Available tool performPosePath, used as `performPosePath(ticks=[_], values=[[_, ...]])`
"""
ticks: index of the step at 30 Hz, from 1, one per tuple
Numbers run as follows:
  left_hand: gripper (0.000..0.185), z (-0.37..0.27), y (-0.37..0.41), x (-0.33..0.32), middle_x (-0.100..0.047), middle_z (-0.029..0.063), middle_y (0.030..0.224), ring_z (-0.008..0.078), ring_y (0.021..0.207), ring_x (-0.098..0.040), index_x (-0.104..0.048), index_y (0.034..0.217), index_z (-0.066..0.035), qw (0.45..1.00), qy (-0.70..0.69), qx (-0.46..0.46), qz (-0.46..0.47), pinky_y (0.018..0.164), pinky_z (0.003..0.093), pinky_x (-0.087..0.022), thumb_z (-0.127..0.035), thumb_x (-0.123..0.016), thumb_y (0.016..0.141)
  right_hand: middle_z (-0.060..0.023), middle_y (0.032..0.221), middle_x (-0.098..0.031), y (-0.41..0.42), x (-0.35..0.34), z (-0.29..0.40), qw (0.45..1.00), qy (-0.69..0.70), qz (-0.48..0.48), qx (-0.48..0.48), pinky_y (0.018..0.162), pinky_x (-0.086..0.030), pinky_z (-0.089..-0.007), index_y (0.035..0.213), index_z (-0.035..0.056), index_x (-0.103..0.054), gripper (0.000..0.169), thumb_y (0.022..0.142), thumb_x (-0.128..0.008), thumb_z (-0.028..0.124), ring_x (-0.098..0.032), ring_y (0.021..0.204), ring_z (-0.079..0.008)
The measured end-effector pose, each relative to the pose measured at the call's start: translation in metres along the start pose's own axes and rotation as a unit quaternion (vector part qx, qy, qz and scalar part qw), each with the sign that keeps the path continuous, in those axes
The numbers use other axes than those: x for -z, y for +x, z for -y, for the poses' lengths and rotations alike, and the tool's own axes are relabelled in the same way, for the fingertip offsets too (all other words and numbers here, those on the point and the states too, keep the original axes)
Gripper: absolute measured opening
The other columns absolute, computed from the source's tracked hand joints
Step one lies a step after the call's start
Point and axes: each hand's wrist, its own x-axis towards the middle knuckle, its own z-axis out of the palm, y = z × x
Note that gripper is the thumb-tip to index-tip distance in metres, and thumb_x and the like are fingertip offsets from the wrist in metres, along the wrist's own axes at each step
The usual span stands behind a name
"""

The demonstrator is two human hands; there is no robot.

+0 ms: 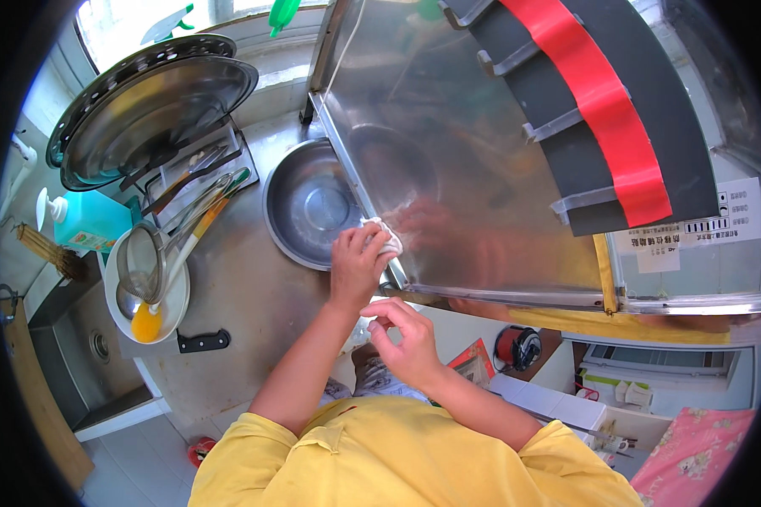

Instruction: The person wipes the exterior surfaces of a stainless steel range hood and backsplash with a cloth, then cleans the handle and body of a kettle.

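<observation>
My left hand [360, 258] grips a crumpled white cloth [388, 237] and presses it to the lower corner of a stainless steel panel [482, 209], by its metal edge strip. Just left of that hand, a round steel basin [323, 206] rests on the steel counter [228, 272], its right side hidden by the panel. My right hand [409, 336] hovers below the panel's bottom edge, near my left wrist. Its fingers are half curled, with a gap between thumb and forefinger and nothing visible in it.
A black-handled knife [204, 341] lies near a white bowl [181, 279] of utensils. Left are a sink [95, 342], a blue pump bottle [95, 218] and a large steel pan [158, 120]. Metal hooks [548, 125] jut from a black board [659, 127] at upper right.
</observation>
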Motion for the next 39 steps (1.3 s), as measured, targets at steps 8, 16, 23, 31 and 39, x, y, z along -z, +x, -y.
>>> performPosePath(ticks=[8,16,23,31,39], values=[[0.026,-0.010,-0.028,0.002,-0.060,0.0022,0.098,0.0238,0.088,-0.054,-0.066,0.091,-0.013,0.993,-0.067,-0.058,0.074,0.076,0.0361,-0.046,-0.021,-0.076,0.069,-0.0084,0.087,-0.061,0.002,0.000,0.001,1.000,0.009,-0.001,0.010,0.061,-0.050,-0.0278,0.096,0.0000,-0.061,0.018,0.079,-0.060,-0.006,-0.062,0.067,-0.0172],[0.024,-0.017,-0.025,0.002,-0.059,0.0038,0.099,0.0248,0.089,-0.055,-0.066,0.092,-0.011,0.998,-0.018,-0.046,0.040,0.076,0.0357,-0.047,-0.019,-0.074,0.071,-0.0085,0.086,-0.061,0.003,0.000,0.004,1.000,0.001,0.000,0.009,0.061,-0.050,-0.0275,0.095,-0.0001,-0.061,0.018,0.079,-0.059,-0.006,-0.061,0.065,-0.0164],[0.026,0.001,0.016,0.008,-0.058,0.0079,0.100,0.0291,0.093,-0.054,-0.064,0.099,-0.008,1.000,-0.004,0.025,-0.013,0.078,0.0384,-0.047,-0.014,-0.072,0.075,-0.0082,0.088,-0.062,-0.001,0.004,0.008,1.000,-0.009,0.003,0.002,0.060,-0.050,-0.0275,0.096,0.0000,-0.062,0.019,0.078,-0.058,-0.006,-0.061,0.064,-0.0156],[0.023,-0.018,-0.019,0.005,-0.056,0.0064,0.095,0.0259,0.084,-0.054,-0.064,0.093,-0.009,0.996,-0.052,0.003,0.074,0.069,0.0365,-0.048,-0.014,-0.073,0.072,-0.0084,0.088,-0.062,-0.006,-0.003,0.005,1.000,0.010,-0.009,0.012,0.060,-0.050,-0.0277,0.095,0.0000,-0.062,0.018,0.079,-0.058,-0.006,-0.061,0.065,-0.0165],[0.021,-0.016,-0.033,0.004,-0.055,0.0056,0.090,0.0237,0.083,-0.056,-0.068,0.091,-0.011,0.982,-0.155,0.021,0.109,0.069,0.0337,-0.049,-0.014,-0.074,0.071,-0.0086,0.093,-0.062,-0.004,-0.001,0.012,0.999,-0.016,-0.045,0.011,0.064,-0.050,-0.0277,0.097,0.0010,-0.061,0.020,0.079,-0.059,-0.007,-0.062,0.070,-0.0175]])
